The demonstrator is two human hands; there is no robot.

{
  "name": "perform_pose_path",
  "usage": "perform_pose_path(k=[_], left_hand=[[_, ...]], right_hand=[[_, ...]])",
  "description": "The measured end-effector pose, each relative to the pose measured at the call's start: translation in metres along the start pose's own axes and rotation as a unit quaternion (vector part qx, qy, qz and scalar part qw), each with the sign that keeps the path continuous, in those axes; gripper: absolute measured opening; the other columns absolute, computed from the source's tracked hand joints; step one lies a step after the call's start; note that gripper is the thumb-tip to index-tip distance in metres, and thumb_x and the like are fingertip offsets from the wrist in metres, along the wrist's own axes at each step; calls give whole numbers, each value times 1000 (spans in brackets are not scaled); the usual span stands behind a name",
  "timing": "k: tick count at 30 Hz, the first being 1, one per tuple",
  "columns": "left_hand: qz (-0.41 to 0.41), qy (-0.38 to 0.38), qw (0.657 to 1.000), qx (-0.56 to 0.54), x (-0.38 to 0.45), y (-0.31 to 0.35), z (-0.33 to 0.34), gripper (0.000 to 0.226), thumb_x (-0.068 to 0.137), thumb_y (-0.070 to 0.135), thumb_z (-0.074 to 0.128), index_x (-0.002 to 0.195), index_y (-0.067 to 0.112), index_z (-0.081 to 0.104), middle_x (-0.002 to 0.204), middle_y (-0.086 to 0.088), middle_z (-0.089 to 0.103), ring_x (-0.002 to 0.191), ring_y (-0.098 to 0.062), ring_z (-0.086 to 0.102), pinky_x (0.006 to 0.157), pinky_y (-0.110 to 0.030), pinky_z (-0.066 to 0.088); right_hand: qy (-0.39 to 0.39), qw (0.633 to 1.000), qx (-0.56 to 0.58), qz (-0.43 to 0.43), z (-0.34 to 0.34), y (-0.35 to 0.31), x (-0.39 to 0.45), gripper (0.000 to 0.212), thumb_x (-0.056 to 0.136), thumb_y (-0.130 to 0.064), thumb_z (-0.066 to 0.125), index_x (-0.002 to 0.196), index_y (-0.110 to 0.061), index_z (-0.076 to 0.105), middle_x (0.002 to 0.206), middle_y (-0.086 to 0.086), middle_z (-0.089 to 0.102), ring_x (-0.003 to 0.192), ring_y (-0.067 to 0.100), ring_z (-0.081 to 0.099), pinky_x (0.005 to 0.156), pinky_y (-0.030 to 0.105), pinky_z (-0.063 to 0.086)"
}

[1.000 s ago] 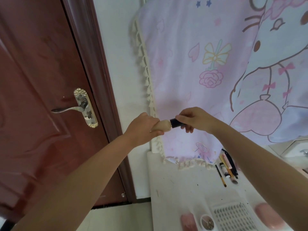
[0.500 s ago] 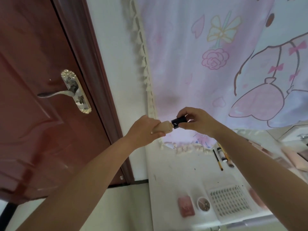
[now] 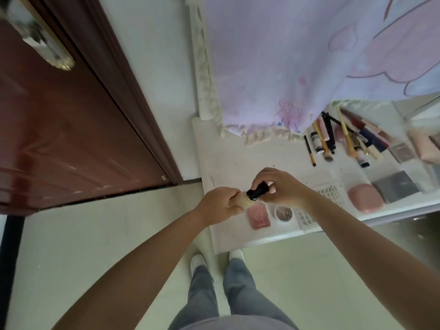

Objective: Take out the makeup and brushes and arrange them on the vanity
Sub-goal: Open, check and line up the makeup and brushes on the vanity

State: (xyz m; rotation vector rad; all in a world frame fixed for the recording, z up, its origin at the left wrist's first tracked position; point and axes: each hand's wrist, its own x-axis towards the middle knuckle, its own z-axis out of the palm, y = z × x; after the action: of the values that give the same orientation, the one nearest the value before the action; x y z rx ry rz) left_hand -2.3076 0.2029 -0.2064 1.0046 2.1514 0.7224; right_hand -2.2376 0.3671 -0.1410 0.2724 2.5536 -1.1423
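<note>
Head view looks straight down at both hands, which meet just left of the frame's middle above the near left part of the white tabletop (image 3: 238,148). The left hand (image 3: 220,206) has its fingers wrapped round the beige body of a small makeup bottle (image 3: 245,201), a full grip. The right hand (image 3: 279,188) pinches the bottle's black cap (image 3: 257,191) between thumb and fingertips, its grip tight on the cap.

Just below the hands on the tabletop lie a pink compact (image 3: 259,217) and a small round pot (image 3: 284,213), side by side. Right of them sit a white tray (image 3: 333,194) and a pink oval case (image 3: 365,198). In the upper right a bunch of brushes and tubes (image 3: 342,139) lies spread out, partly under the hem of a lilac cloth (image 3: 297,63) that hangs over the back of the tabletop. A dark red door (image 3: 59,127) fills the upper left. Grey trousers and white shoes (image 3: 197,262) show at the bottom middle.
</note>
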Motion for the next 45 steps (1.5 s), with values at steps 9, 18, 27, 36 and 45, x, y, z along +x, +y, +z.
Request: perform_pose_path(k=[9,18,27,36,45], left_hand=[[-6,45,998,-40,-9,-18,24,28,80,18,66,103,4,60,94,-11,64,86,-21,52,62,-21,26],[-41,60,988,-133,-15,-29,38,39,77,10,69,113,4,58,110,-11,63,101,-22,57,80,-11,35],[-23,53,984,-166,-19,-29,47,41,73,5,72,112,2,60,111,-13,64,102,-24,57,80,-9,34],[-4,56,987,-151,-20,-34,48,40,74,6,71,113,1,58,112,-14,63,103,-25,57,84,-12,36],[-35,87,991,-99,-45,-49,41,39,81,13,65,118,7,52,108,-4,52,90,-8,45,78,-13,35]], right_hand=[[28,999,40,22,21,10,-8,30,70,6,68,97,-9,66,92,3,57,75,14,55,64,4,43],[53,993,72,80,41,29,-14,37,76,7,61,102,-19,58,101,0,58,89,12,56,72,8,45],[99,982,-122,107,77,59,-18,37,77,0,60,114,-1,57,119,17,54,115,30,44,93,22,28],[-50,947,-316,28,82,68,-17,62,83,-21,57,138,-18,29,145,-2,28,137,17,16,113,32,6],[47,979,-190,53,74,61,-23,64,75,-14,67,133,-10,40,136,7,41,127,23,33,104,24,19]])
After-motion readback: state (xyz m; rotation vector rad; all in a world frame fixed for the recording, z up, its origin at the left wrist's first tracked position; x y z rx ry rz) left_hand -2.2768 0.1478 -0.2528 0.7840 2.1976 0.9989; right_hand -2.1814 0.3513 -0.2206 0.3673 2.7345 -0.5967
